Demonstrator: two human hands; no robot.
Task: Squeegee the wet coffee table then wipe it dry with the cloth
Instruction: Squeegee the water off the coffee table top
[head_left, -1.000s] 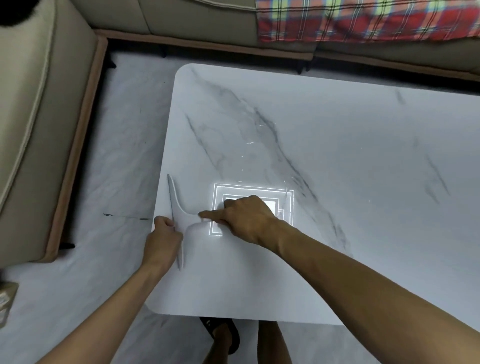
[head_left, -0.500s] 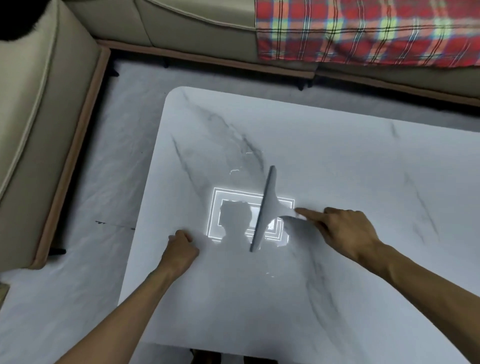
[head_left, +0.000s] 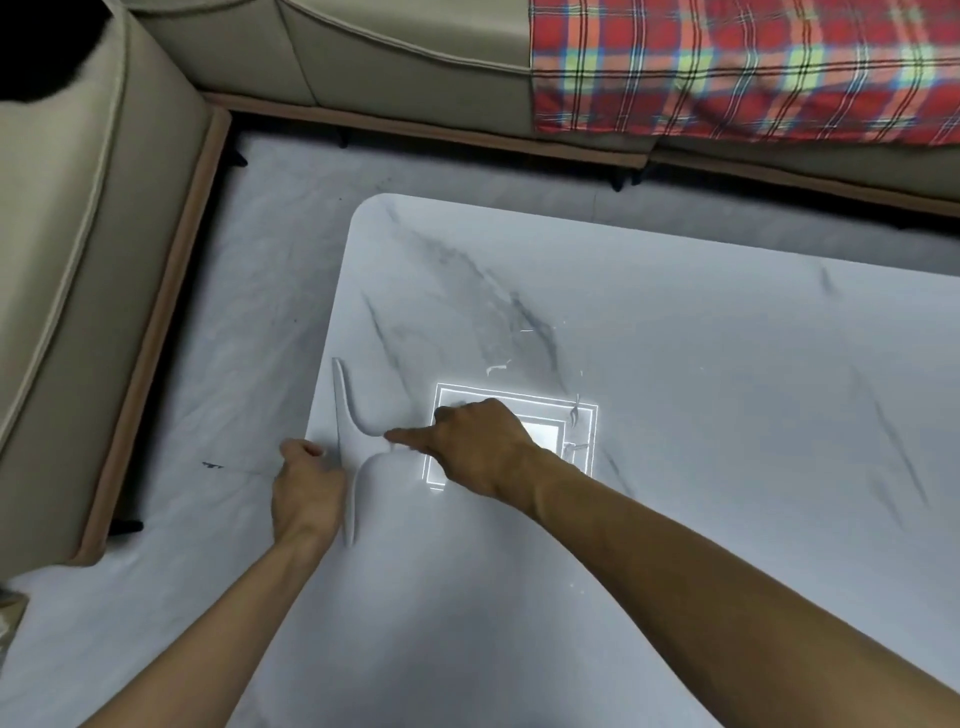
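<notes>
A white marble-patterned coffee table (head_left: 675, 364) fills the middle and right of the view, glossy, with a bright ceiling-light reflection near its left end. A pale grey squeegee (head_left: 348, 441) lies with its blade along the table's left edge. My right hand (head_left: 478, 447) grips its handle, index finger stretched along it. My left hand (head_left: 306, 488) rests loosely curled at the table's left edge, right beside the blade. A few thin streaks of water (head_left: 496, 368) glint above the reflection. No cloth is in view.
A beige sofa (head_left: 78, 260) wraps around the left and far sides, with a red plaid blanket (head_left: 743, 67) draped over its far right part. Pale marble-look floor (head_left: 249, 332) lies between sofa and table.
Half a second ago the squeegee stood near the light reflection; my right hand has swept it left to the table's edge. My left hand stayed near that edge.
</notes>
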